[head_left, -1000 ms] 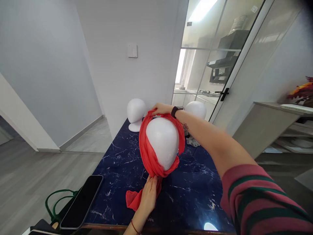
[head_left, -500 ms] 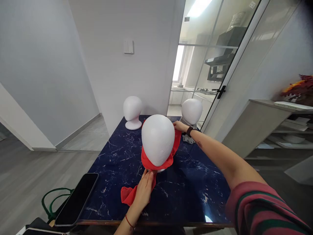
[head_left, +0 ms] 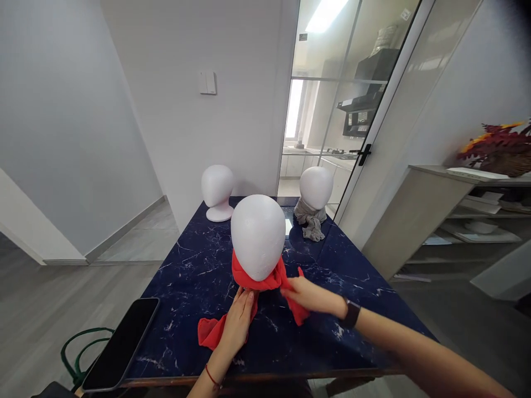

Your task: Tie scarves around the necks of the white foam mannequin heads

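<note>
A white foam mannequin head (head_left: 258, 235) stands upright at the middle of the table, with a red scarf (head_left: 265, 283) looped around its neck. Just below its chin, my left hand (head_left: 236, 326) is closed on the scarf, fingers held together; one end of the cloth lies on the table beside that wrist. On the right of the neck, my right hand (head_left: 302, 293) grips the scarf's other part, whose end hangs below the hand. My right fingertips are slightly blurred. How the scarf runs behind the neck is hidden by the foam head.
On the dark blue marbled table (head_left: 182, 287) a bare foam head (head_left: 218, 185) stands at back left. Another foam head (head_left: 316, 188) at back right wears a grey scarf (head_left: 311, 218). A phone (head_left: 122, 342) lies at the near left corner. Shelves (head_left: 468, 221) stand to the right.
My right hand has come from behind the head round to its front right, bringing the red scarf with it. My left hand stays below the chin. The view has shifted slightly.
</note>
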A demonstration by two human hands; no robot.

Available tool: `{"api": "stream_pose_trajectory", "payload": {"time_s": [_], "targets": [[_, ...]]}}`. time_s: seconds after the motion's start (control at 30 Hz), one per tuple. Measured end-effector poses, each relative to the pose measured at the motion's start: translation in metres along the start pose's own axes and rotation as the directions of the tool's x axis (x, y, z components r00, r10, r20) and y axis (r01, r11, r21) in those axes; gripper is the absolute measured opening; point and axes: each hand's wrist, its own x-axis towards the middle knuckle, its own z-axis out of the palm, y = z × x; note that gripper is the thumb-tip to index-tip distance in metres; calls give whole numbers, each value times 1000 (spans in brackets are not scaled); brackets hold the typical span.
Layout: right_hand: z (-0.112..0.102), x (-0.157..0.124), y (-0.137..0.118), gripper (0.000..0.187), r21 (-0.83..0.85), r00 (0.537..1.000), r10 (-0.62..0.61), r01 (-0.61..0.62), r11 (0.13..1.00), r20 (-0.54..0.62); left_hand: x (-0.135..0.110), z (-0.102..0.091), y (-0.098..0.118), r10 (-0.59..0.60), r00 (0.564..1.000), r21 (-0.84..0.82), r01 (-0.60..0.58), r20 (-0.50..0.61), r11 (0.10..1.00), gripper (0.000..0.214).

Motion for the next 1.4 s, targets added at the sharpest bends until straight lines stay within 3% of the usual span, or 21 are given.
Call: {"api": "stream_pose_trajectory", "payload": {"time_s": [0.07, 0.17, 0.33, 0.43, 0.57, 0.77, 0.87, 0.93, 1.0, 1.03, 1.1, 1.17, 1.23, 1.33, 1.4], "targets": [[26, -2, -7, 22, -100, 998, -7, 1, 995, -59, 0, 0, -2, -10, 1000, -15, 10, -5, 1000, 40], [58, 7, -15, 23, -99, 995, 3, -13, 995, -102, 0, 1, -5, -7, 1000, -24, 6, -23, 1000, 39], [91, 21, -17, 19, 58, 994, -36, 42, 997, -108, -1, 0, -4, -41, 998, -34, 39, -37, 999, 37], [100, 15, -17, 20, 232, 982, 29, 16, 972, -187, 0, -1, 1, -17, 1000, -7, 17, -18, 1000, 38], [105, -7, -18, 23, 443, 907, 207, -25, 896, -368, 3, -4, 15, 74, 996, 13, -75, 40, 997, 32], [112, -34, -12, 58, 667, 674, 474, 37, 744, -567, 1, -6, 21, 96, 994, 37, -97, 44, 995, 33], [114, -35, -12, 59, 783, 659, 536, 130, 609, -527, -4, -5, 18, 11, 999, -34, -13, -51, 999, 40], [116, -32, -14, 54, 847, 668, 567, 192, 495, -482, -7, -5, 19, -113, 986, -192, 88, -123, 977, 47], [119, -28, -16, 50, 879, 671, 585, 236, 415, -456, -8, -7, 22, -294, 947, -449, 206, -133, 869, 46], [120, -26, -17, 49, 883, 673, 585, 247, 399, -453, -8, -9, 24, -385, 919, -580, 270, -84, 769, 39], [123, -24, -18, 46, 872, 679, 568, 238, 429, -465, -7, -12, 30, -504, 856, -752, 410, 120, 517, 19], [126, -23, -19, 39, 819, 689, 523, 182, 544, -501, -5, -14, 36, -507, 789, -781, 542, 347, 309, 7], [126, -24, -19, 28, 720, 728, 441, 104, 686, -525, -4, -14, 40, -480, 741, -762, 615, 469, 205, 11], [120, -25, -18, 19, 558, 799, 315, 31, 829, -512, -2, -14, 44, -470, 704, -741, 656, 533, 142, 15], [113, -23, -16, 17, 470, 795, 287, -3, 883, -535, 0, -15, 45, -446, 673, -715, 692, 590, 99, 18]]}}
